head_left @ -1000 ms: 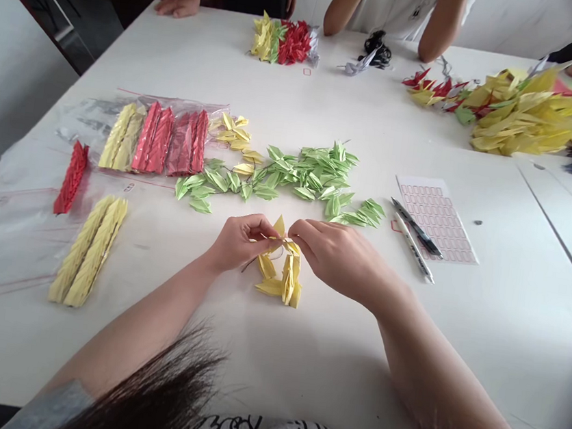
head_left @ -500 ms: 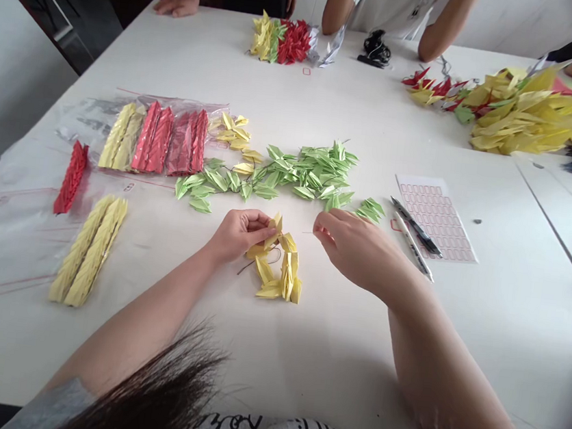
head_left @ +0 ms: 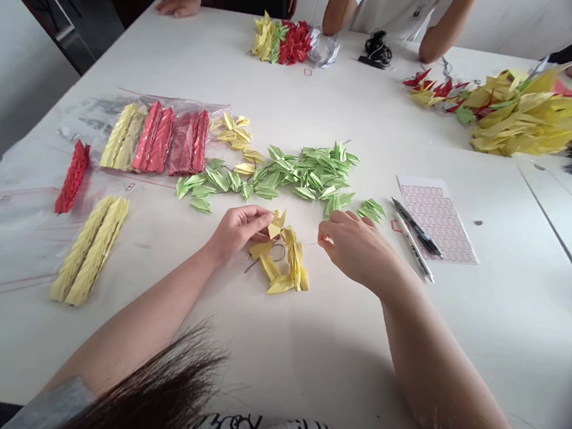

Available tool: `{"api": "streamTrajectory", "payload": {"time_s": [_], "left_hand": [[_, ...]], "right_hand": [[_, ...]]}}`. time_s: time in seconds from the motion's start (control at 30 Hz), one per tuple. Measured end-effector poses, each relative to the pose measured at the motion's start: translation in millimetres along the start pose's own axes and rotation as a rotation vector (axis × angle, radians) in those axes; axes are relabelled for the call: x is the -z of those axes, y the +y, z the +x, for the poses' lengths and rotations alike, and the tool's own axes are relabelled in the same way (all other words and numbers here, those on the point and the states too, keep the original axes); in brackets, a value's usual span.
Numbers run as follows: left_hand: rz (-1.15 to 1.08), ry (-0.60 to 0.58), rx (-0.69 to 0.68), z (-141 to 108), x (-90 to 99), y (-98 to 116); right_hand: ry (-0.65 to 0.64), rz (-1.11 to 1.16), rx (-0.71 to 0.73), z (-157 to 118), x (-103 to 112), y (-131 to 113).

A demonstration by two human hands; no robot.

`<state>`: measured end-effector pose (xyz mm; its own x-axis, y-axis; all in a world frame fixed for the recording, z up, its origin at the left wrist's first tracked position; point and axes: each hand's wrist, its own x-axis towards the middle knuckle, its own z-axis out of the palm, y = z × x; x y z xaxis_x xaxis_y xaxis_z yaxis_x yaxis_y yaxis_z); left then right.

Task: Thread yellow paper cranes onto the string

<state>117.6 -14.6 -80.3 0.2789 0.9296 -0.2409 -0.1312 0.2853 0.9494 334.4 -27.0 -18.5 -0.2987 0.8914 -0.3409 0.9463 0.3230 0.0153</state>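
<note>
My left hand (head_left: 236,233) is closed, thumb and fingers pinching a folded yellow paper piece (head_left: 277,223). It belongs to a short string of yellow paper pieces (head_left: 294,260) that curves down onto the table, with a dark thin cord (head_left: 247,268) looping beside it. My right hand (head_left: 352,246), to the right of the string, has its fingertips pinched together. From them a very thin pale strand (head_left: 311,243) points toward the yellow pieces; whether it is thread or a needle I cannot tell. Just beyond both hands lies a pile of green folded paper pieces (head_left: 322,170).
Bagged red and yellow folded strips (head_left: 157,138) lie left, near a red strip (head_left: 72,178) and yellow strips (head_left: 90,251). At right, pens (head_left: 416,229) rest on a label sheet (head_left: 441,215). Across the table are paper garlands (head_left: 527,118), black cord (head_left: 377,49) and other people's arms (head_left: 449,26).
The hanging part of the yellow string has shifted slightly right and up. My right hand has moved a little down, with its pinch kept. My left hand still holds the yellow piece.
</note>
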Motion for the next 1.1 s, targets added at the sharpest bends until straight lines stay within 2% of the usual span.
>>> {"api": "streamTrajectory", "payload": {"time_s": [0.17,0.3,0.63,0.7,0.77,0.87,0.9,0.97,1.1], "left_hand": [[0.035,0.030,-0.076,1.0,-3.3,-2.4],[0.072,0.038,-0.116,1.9,-3.5,-3.8],[0.146,0.064,-0.152,-0.9,-2.0,-3.5],[0.140,0.069,-0.161,-0.5,-1.1,-3.8],[0.103,0.060,-0.164,0.2,0.2,-4.2],[0.045,0.028,-0.177,1.0,2.2,-5.3],[0.052,0.023,-0.186,1.0,2.7,-5.7],[0.105,0.030,-0.216,0.7,3.3,-6.4],[0.211,0.051,-0.265,-0.5,2.6,-7.0]], "right_hand": [[-0.095,-0.032,-0.025,3.3,-1.0,-2.7],[-0.108,-0.055,-0.053,5.6,-1.2,-5.1],[0.019,-0.028,-0.059,8.9,-9.8,-0.9],[0.076,0.026,-0.049,10.4,-10.0,-0.7],[0.234,0.187,0.001,13.2,-10.9,-2.9],[0.565,0.597,0.122,19.6,-16.9,-11.7],[0.640,0.726,0.162,22.0,-20.4,-15.8],[0.650,0.951,0.231,26.6,-29.3,-24.1],[0.422,1.318,0.203,34.2,-48.2,-35.7]]}}
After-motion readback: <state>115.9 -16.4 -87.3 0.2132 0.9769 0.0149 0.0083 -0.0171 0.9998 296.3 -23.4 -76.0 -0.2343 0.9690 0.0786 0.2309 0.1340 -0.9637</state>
